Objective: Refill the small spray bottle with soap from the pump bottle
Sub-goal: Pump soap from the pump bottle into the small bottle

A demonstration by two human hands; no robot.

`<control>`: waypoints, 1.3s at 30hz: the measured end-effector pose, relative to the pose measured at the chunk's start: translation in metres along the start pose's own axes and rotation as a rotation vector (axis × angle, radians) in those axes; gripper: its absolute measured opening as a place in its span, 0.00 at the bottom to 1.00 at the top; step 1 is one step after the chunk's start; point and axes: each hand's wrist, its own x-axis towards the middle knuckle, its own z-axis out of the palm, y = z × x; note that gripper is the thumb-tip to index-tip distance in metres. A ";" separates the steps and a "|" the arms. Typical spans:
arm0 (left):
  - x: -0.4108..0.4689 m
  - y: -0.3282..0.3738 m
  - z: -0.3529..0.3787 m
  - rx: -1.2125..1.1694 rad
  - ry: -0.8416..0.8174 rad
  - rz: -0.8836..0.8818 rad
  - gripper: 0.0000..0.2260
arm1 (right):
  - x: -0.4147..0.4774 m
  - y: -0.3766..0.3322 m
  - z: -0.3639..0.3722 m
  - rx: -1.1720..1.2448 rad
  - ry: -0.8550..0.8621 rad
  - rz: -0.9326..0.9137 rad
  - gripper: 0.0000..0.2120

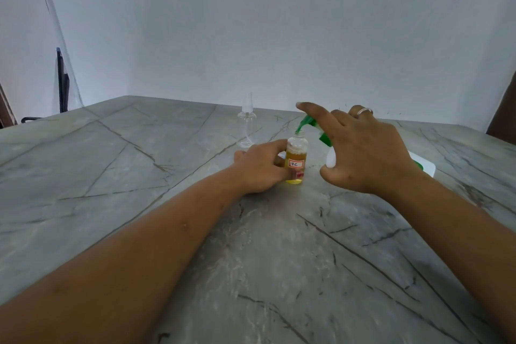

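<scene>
As it stands upright and uncapped on the grey veined worktop (139,176), the small spray bottle (296,160) carries a white label marked "7C" and holds yellow liquid up to about its shoulder, with a foamy layer on top. The left hand (259,170) grasps this bottle from its left side, fingers and thumb wrapped round the lower body, heel of the hand resting on the worktop. Directly above the bottle's open neck sits the green nozzle of the pump bottle (331,160), which is tilted toward it from the right; its white body shows below the palm. The right hand (368,153) grasps the pump bottle, thumb curled under the white body and index finger (310,109) stretched along the top of the green pump head; a ring (361,111) is on one finger. No soap stream can be made out at the nozzle. Just behind and left of the small spray bottle stands a clear, colourless spray-topped bottle (247,126), apart from both hands. To the right, partly hidden behind the right hand, lies a flat white object (425,166) with a green patch. A pale wall (279,22) closes the far side.
</scene>
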 end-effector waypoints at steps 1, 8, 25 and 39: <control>0.000 0.000 0.000 0.003 -0.002 -0.001 0.27 | 0.000 0.000 0.000 0.003 -0.002 0.004 0.46; -0.001 0.001 0.000 0.031 -0.001 0.006 0.27 | 0.001 0.001 0.001 0.011 -0.018 0.013 0.37; -0.002 0.002 -0.001 0.016 0.010 0.001 0.27 | 0.001 -0.001 0.001 -0.003 -0.007 0.015 0.43; -0.003 0.003 -0.001 0.026 0.002 0.002 0.27 | 0.001 0.000 0.004 0.005 0.023 0.010 0.37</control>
